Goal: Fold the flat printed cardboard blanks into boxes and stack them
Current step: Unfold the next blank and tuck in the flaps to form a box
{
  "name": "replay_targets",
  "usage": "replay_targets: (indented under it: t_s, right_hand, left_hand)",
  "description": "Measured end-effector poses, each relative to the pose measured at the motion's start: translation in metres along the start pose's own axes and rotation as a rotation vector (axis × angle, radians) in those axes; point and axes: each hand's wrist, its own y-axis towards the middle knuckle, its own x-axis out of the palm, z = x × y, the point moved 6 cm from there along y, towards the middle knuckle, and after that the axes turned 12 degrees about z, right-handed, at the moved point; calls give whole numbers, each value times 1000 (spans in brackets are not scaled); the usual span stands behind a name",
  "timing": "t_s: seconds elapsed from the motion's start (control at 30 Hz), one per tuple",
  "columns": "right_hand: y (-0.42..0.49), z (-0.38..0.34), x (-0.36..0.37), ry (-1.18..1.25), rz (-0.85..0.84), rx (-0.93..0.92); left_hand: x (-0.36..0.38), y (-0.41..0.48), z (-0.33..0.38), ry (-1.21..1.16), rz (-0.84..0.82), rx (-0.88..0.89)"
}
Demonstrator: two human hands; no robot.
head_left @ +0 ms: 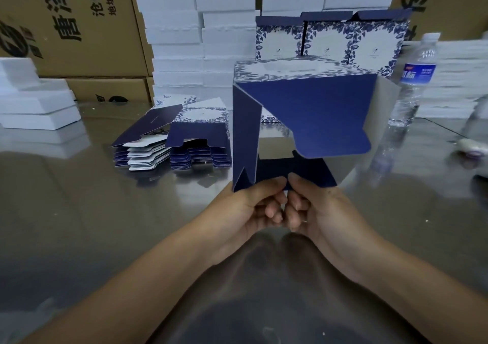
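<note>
A half-folded blue-and-white box (314, 114) is held up above the table, its open end facing me and its dark blue flaps hanging loose. My left hand (253, 206) and my right hand (314, 206) sit side by side under it, thumbs pinching its lower blue flap. To the left, a stack of flat printed blanks (179, 137) lies on the table. Behind the held box stand three folded boxes (332, 40) in a row, lids open.
The table (105, 211) is shiny metal. A water bottle (412, 85) stands right of the box. White foam pieces (34, 100) lie at left and white cartons (200, 27) are piled behind. Brown cardboard cartons (79, 27) stand at the back left.
</note>
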Motion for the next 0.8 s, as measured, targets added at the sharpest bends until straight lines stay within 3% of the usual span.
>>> replay_targets:
  t_s: [0.3, 0.6, 0.8]
  right_hand:
    - [0, -3, -3, 57, 114, -21]
    - [5, 4, -5, -26, 164, 4]
    - [18, 2, -38, -165, 390, -45]
  left_hand:
    - [11, -4, 0, 25, -82, 42]
    - [3, -1, 5, -22, 40, 79]
    - [-10, 6, -4, 32, 145, -49]
